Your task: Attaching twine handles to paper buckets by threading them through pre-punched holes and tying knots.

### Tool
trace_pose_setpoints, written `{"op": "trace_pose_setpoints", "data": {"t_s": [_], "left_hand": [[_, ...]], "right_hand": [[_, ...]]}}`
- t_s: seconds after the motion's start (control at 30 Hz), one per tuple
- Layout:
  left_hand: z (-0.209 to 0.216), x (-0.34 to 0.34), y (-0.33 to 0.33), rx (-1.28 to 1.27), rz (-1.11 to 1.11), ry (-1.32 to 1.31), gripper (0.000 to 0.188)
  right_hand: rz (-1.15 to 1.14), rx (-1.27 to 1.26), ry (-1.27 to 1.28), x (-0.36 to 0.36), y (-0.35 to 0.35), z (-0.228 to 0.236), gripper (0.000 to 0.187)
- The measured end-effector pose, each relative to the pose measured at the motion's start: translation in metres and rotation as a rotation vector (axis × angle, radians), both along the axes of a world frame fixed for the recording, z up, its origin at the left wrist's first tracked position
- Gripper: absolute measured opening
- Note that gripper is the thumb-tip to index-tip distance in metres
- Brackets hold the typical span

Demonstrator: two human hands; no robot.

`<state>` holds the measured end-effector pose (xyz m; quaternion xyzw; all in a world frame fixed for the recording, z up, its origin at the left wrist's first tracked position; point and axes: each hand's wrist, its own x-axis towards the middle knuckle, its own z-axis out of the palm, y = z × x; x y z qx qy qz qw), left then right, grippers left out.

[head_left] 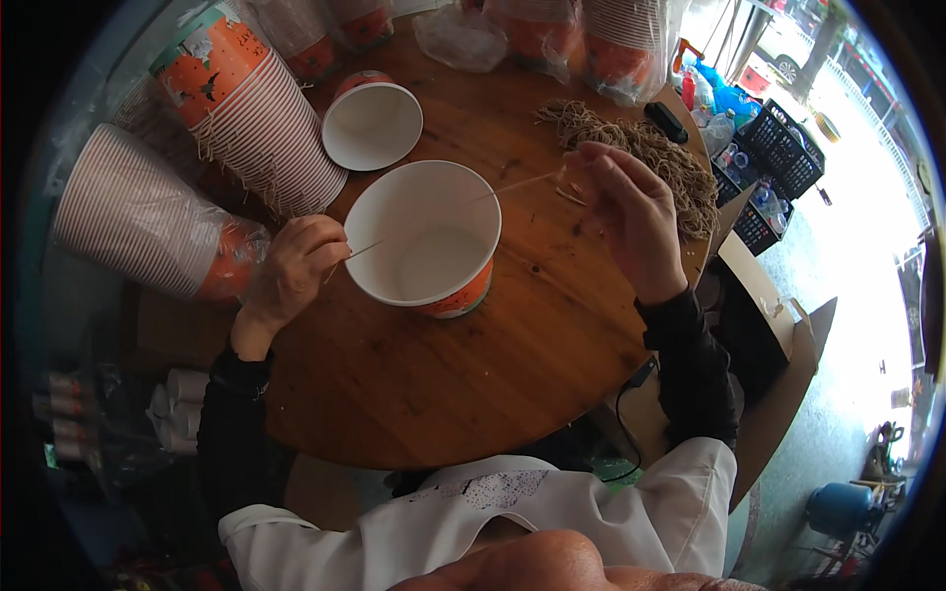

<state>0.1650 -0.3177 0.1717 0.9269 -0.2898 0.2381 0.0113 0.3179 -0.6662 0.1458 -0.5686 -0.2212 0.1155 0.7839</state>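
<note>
A large paper bucket [458, 295], white inside with an orange printed outside, stands upright on the round wooden table in front of me. Across its mouth runs a thin beige string [522, 184], hard to make out against the white interior. At the bucket's left rim my left hand [296, 264] is closed, pinching one end of the string. Raised to the right of the bucket, my right hand [629, 212] pinches the other end between thumb and fingertips, its remaining fingers loosely curled. A tangled heap of beige string [655, 163] lies just beyond the right hand.
A smaller tub [372, 126] lies tilted behind the bucket. Tall nested stacks of tubs [266, 128] crowd the left, with one plastic-wrapped stack [148, 212] beside them. A black object [666, 122] sits by the string heap. Black crates [781, 148] and an open cardboard box [764, 281] stand right of the wooden table [394, 394].
</note>
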Motion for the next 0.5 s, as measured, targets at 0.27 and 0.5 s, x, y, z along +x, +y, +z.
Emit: {"op": "trace_pose_setpoints", "data": {"t_s": [0.27,0.5], "left_hand": [[0.002,0.000,-0.001,-0.009,-0.048,0.000,0.019],[-0.003,-0.004,0.012,-0.025,0.041,-0.014,0.015]], "right_hand": [[0.104,0.704,0.330,0.047,-0.008,-0.005,0.012],[0.284,0.230,0.267,0.017,-0.011,-0.003,0.013]]}}
